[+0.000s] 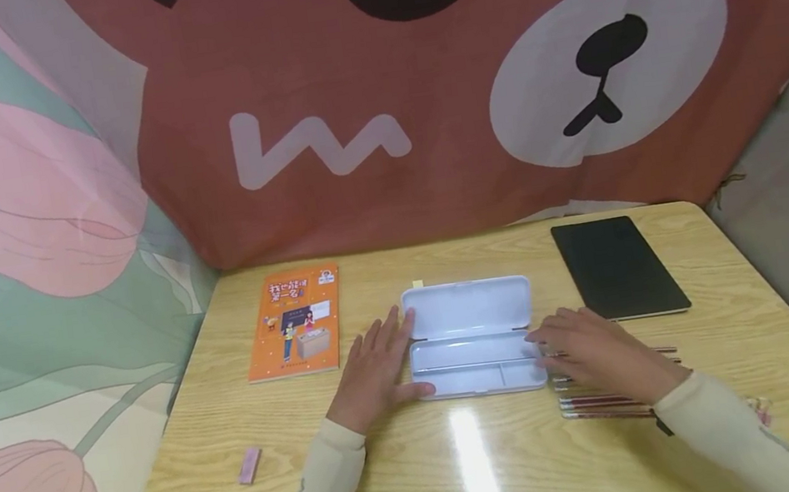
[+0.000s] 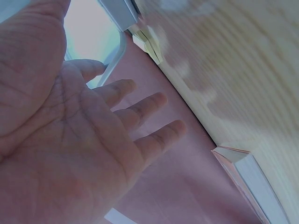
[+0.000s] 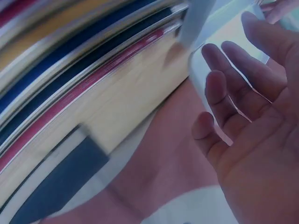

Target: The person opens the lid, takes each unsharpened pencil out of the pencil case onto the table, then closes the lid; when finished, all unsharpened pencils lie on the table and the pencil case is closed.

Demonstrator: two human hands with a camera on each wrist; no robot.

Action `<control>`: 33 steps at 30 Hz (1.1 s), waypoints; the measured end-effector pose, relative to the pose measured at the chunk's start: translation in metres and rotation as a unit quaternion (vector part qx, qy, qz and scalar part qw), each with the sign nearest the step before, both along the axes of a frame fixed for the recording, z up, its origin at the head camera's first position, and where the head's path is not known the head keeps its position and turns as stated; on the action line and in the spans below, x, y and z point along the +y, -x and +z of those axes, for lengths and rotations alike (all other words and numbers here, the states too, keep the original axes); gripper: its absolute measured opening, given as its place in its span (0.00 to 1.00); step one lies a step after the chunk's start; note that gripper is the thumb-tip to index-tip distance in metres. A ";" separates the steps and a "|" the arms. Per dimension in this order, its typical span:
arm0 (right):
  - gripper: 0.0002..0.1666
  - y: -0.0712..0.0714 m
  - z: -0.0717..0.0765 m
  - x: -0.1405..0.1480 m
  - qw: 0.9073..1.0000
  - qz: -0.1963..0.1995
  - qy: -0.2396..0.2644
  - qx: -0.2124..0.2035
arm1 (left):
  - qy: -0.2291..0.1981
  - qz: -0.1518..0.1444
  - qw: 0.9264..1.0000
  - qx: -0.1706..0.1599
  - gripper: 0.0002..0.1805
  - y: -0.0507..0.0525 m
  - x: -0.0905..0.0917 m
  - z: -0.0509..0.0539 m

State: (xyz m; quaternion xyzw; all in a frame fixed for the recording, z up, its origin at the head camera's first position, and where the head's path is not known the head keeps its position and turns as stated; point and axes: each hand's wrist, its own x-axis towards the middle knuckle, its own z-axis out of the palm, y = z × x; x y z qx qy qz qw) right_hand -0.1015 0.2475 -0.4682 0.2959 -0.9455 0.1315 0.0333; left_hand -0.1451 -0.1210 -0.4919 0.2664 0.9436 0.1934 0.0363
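A white pencil case [image 1: 467,309] stands with its lid raised in the middle of the table, and its inside is divided into compartments. My left hand [image 1: 375,375] is at the case's left side, fingers spread, thumb at the front left corner. In the left wrist view its palm [image 2: 84,121] shows with nothing held. At the right end of the case is my right hand [image 1: 591,349], its fingers loosely bent; the right wrist view shows no object in them. Several pencils [image 1: 601,400] lie below the right hand and forearm, which partly cover them.
An orange book [image 1: 295,323] lies at the back left, a black notebook [image 1: 621,269] at the back right. Front left is a pink eraser-like block [image 1: 249,466]. A small yellowish item [image 1: 418,284] sits behind the lid. Something small and pinkish [image 1: 762,409] shows beyond the right sleeve.
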 end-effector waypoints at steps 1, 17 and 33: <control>0.19 0.004 -0.001 -0.006 1.000 0.006 0.000 -0.012 | 0.001 0.000 1.000 0.001 0.65 0.000 0.000 0.000; 0.09 0.026 -0.019 -0.038 0.995 0.032 0.048 -0.082 | -0.003 0.000 1.000 0.002 0.65 -0.002 0.000 0.002; 0.11 0.019 0.003 -0.011 0.998 0.008 0.068 0.002 | -0.002 -0.001 1.000 0.000 0.65 -0.002 0.000 0.002</control>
